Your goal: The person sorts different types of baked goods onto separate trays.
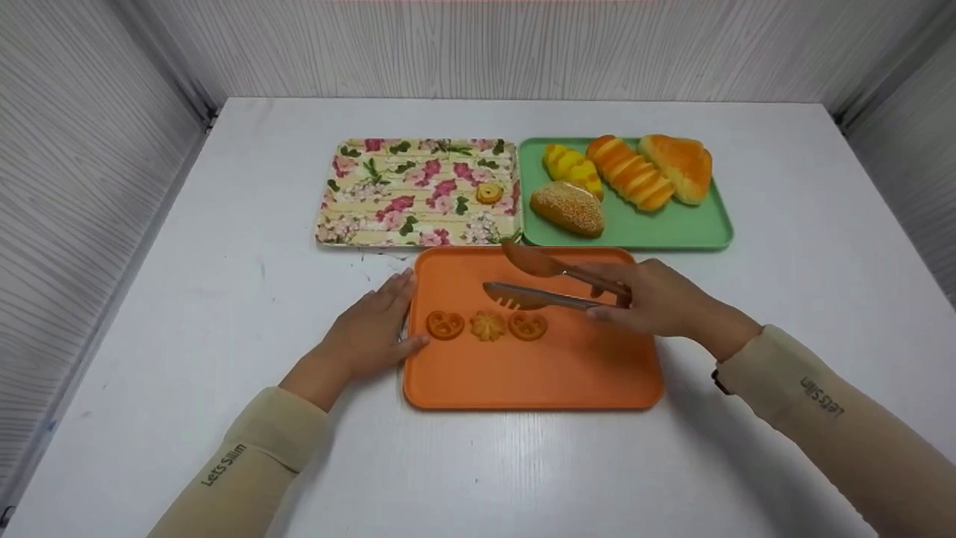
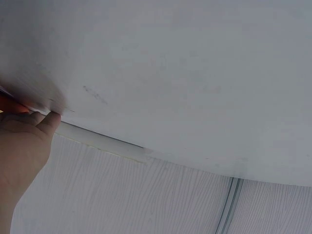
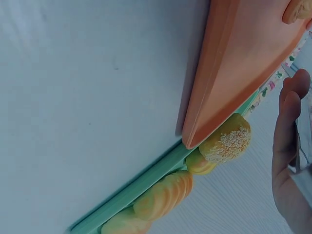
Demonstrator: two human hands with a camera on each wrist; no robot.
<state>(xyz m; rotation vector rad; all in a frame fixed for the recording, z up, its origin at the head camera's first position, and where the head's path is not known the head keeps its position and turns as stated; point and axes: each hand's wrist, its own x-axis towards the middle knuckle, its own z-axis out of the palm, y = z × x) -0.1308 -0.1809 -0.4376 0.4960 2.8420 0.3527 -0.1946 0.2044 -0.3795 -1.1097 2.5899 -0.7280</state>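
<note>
The left forearm [image 1: 235, 471] reaches in from the head view's lower left, its wrist [image 1: 308, 381] bare past the cuff. The left hand [image 1: 367, 330] has its fingers extended forward, close together, thumb spread apart toward the right. The right forearm [image 1: 836, 407] slants in from the lower right; the right hand [image 1: 661, 299] grips, pointing leftward, thumb on the near side, fingers opposite.

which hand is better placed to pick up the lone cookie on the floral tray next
Probably the right hand: it holds the open tongs, one tip appearing near the floral tray. The left hand touches the orange tray, holding no tool.
</note>
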